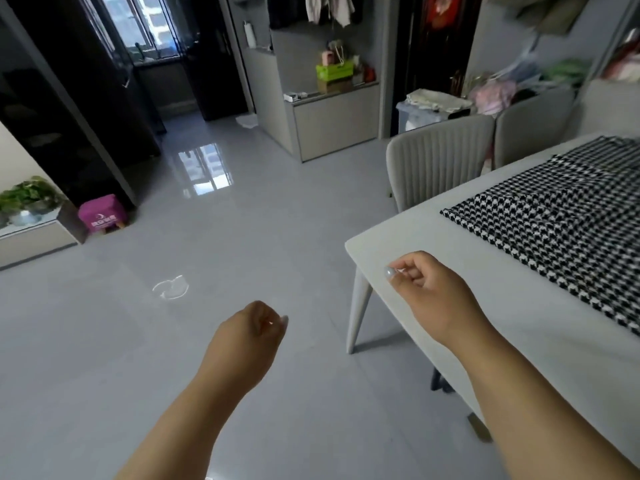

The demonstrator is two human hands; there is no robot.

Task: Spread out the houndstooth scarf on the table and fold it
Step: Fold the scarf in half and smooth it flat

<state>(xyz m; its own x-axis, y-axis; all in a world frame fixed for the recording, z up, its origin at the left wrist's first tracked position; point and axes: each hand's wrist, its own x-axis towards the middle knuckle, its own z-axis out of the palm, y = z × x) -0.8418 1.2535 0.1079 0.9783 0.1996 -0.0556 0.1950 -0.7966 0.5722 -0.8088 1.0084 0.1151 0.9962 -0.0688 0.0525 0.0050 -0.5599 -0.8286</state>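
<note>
Holding nothing, my left hand and right hand hang loosely curled near the table, apart from the houndstooth scarf.

Pretty clearly someone's home, an open living/dining room with a glossy grey tiled floor, a pale dining table near right, grey ribbed upholstered chairs, clothes hanging far back, and a potted green plant left.
</note>
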